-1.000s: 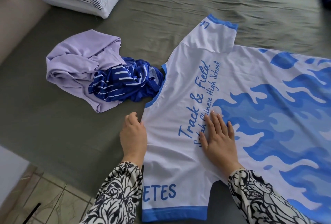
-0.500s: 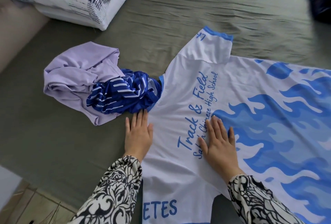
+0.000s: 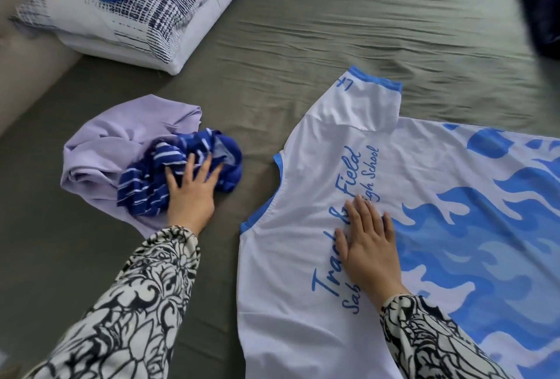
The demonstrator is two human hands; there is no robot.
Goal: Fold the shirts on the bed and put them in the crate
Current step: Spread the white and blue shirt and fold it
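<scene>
My left hand (image 3: 191,193) flat, fingers spread, pressing striped blue shirt (image 3: 181,172) at nine o'clock; my right hand (image 3: 368,242) flat on white jersey (image 3: 318,166).

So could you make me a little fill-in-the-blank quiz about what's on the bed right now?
1. The right hand lies flat on the ____ jersey with blue flames.
2. The left hand presses the ____ blue shirt.
3. That shirt lies bunched on a ____ garment.
4. The jersey's lettering ends in the word ____.

Answers: white; striped; lilac; School
</scene>
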